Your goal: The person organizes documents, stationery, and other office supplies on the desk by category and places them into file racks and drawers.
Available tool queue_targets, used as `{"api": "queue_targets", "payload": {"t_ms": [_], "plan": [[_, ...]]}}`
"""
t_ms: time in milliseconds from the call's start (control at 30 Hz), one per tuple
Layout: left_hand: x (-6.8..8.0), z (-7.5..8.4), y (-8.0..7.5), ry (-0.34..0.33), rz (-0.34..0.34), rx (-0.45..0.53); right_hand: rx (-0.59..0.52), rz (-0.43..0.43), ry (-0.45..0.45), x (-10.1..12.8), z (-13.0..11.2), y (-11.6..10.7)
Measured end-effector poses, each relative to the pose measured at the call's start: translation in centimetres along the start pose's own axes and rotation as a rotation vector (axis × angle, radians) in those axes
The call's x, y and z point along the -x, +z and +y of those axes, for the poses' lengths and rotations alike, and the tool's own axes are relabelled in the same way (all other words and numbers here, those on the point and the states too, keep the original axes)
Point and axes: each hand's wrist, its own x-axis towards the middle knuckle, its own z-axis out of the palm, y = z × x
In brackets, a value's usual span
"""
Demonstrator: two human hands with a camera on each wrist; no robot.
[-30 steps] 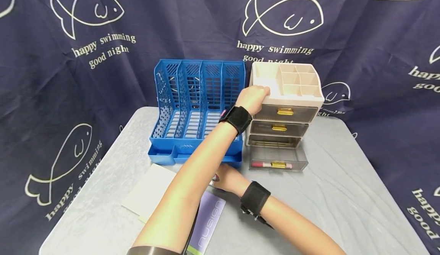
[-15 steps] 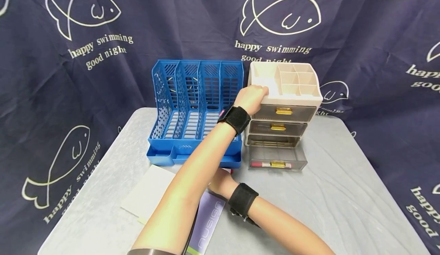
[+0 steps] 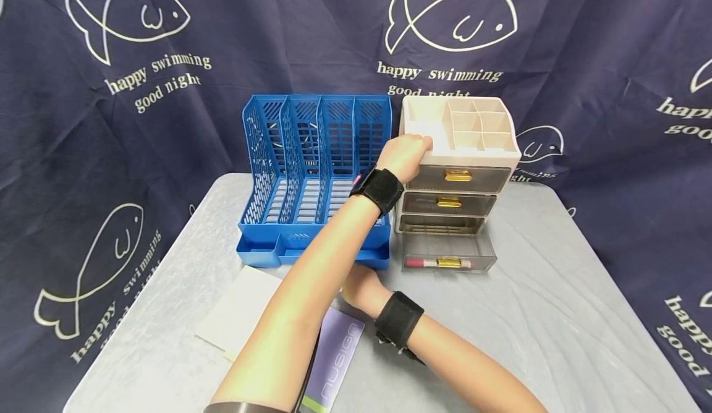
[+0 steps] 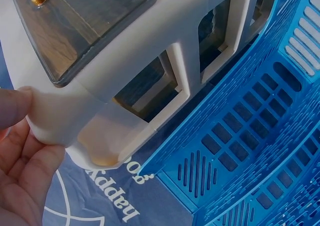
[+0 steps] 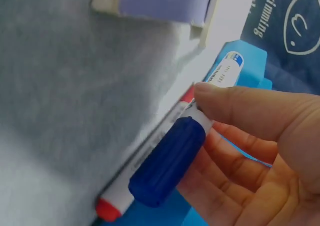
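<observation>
My left hand (image 3: 405, 155) grips the upper front corner of a white desktop drawer organizer (image 3: 470, 161). In the left wrist view, its thumb and fingers pinch the organizer's rounded edge. Low in front of a blue file rack (image 3: 311, 234), partly behind the left forearm, is my right hand (image 3: 364, 289). The right wrist view shows it pinching a blue-capped marker (image 5: 167, 161) between thumb and fingers. Alongside that is a red-capped white marker (image 5: 145, 148). The organizer's bottom drawer (image 3: 449, 246) is pulled out, with a pink-and-white marker (image 3: 417, 263) inside; the two drawers above are closed.
A purple box (image 3: 336, 351) and a pale flat sheet or booklet (image 3: 241, 308) lie at the front, both partly covered by the left forearm. The grey table (image 3: 550, 289) ends at a dark blue fish-print curtain (image 3: 311, 42) behind.
The right hand shifts left, then slightly back up and right. A red end beside it, visible half a second ago, is now hidden in the head view. The left hand keeps its grip.
</observation>
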Motion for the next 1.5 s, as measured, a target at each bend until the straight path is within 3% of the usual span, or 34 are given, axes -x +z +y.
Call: {"api": "queue_targets", "payload": {"t_ms": [133, 333, 600, 800, 1000, 1267, 1500], "plan": [[0.0, 0.0, 0.0, 0.001, 0.0, 0.001, -0.02, 0.052, 0.003, 0.5, 0.7, -0.7], [0.2, -0.2, 0.0, -0.006, 0.006, -0.008, -0.063, 0.143, -0.073, 1.1, 2.1, -1.7], [0.2, -0.1, -0.2, -0.009, -0.006, -0.003, -0.047, 0.168, -0.104, 2.1, 4.0, -4.0], [0.2, -0.1, -0.2, -0.002, 0.002, -0.003, -0.056, 0.205, -0.078, 2.8, 5.7, -5.7], [0.1, -0.1, 0.0, -0.003, 0.004, -0.005, -0.096, 0.176, -0.011, 3.3, 7.5, -7.4], [0.1, 0.0, 0.0, -0.004, 0.009, -0.014, -0.063, 0.241, 0.046, 4.1, 9.9, -8.6], [0.2, 0.1, -0.1, -0.004, 0.01, -0.012, -0.027, 0.232, 0.105, 4.8, 12.5, -9.1]]}}
